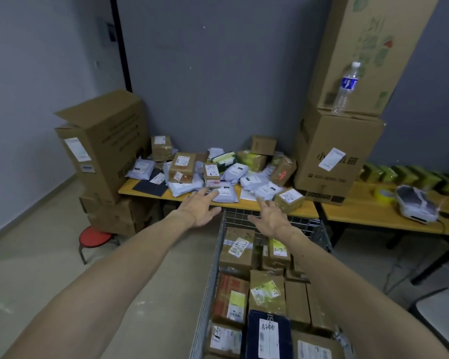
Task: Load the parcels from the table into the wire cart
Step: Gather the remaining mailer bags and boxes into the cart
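Both my arms reach forward over the wire cart, which holds several taped cardboard parcels and a dark blue one. My left hand is open, palm down, its fingertips at a grey mailer bag on the front edge of the wooden table. My right hand is open too, fingers spread, just short of a small brown box and white mailer bags. A pile of small boxes and bags covers the table behind.
A large open carton stands at the table's left end, with a red stool below it. Tall stacked cartons with a water bottle stand at the right. A second table carries yellow tape and a white device.
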